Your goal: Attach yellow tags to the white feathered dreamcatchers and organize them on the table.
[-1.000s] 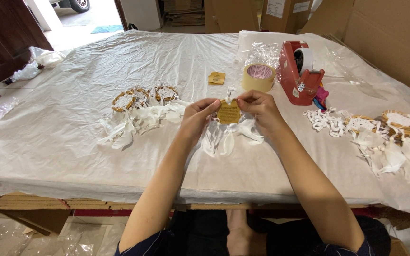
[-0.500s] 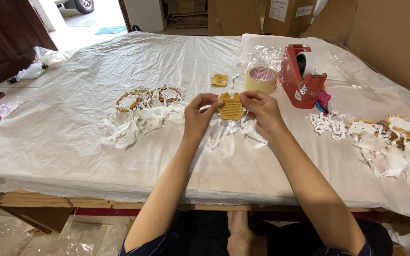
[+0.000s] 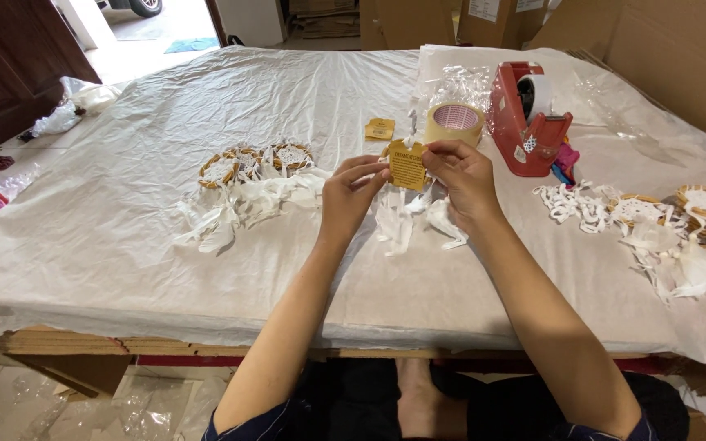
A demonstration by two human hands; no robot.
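Both hands meet over the middle of the white-covered table (image 3: 124,220). My left hand (image 3: 351,194) and my right hand (image 3: 461,175) pinch a small yellow paper tag (image 3: 408,165) between their fingertips, held upright above a dream catcher with white feathers (image 3: 406,216) lying under my hands. A second yellow tag (image 3: 379,129) lies flat just beyond. A roll of tape (image 3: 454,122) stands behind the held tag.
A red tape dispenser (image 3: 526,118) sits right of the tape roll. Several woven dream catchers with white feathers (image 3: 251,175) lie at left, more dream catchers (image 3: 680,224) at right. Cardboard boxes (image 3: 655,49) line the far right. A dark wooden door (image 3: 6,65) stands at far left.
The view has tilted slightly; my hands keep the tag between them and have raised it a little, turning its printed face toward me.
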